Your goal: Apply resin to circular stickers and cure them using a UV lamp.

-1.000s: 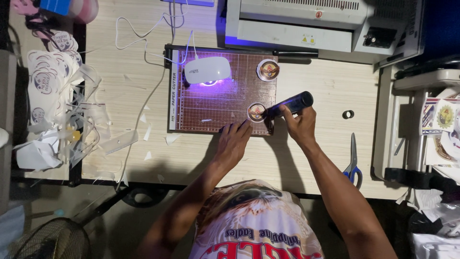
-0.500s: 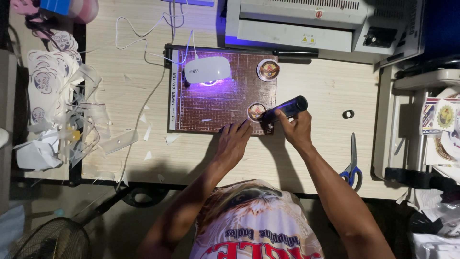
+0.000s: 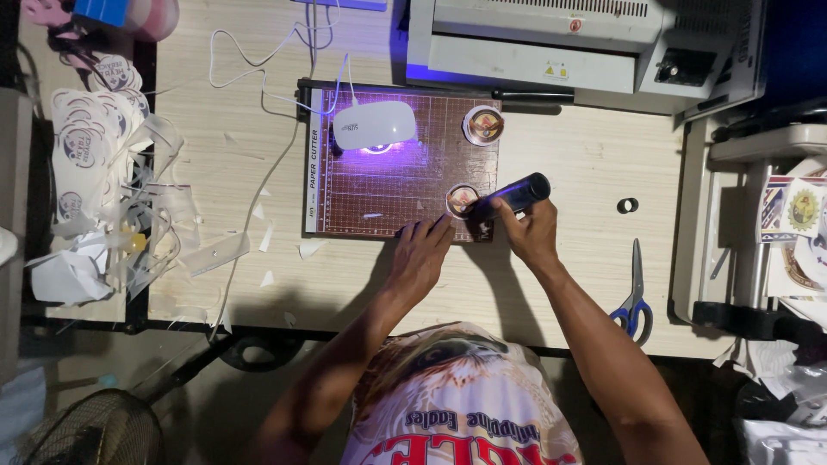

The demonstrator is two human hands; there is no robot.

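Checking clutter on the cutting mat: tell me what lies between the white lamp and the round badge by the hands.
Head view: only bare gridded mat separates the white lamp from the round badge.

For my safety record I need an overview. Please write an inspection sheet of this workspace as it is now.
Surface: pale wooden table, paper scraps on it.
Job's things: brown cutting mat; round badge near its edge; second badge; dark cylindrical tool.
Clutter: cut paper heap; blue-handled scissors; small black ring.
Grips: right hand holds the tool at the badge; left hand flat on the mat's edge.
Cables: white cable to the white lamp, glowing violet.
Surroundings: grey machine; fan below.
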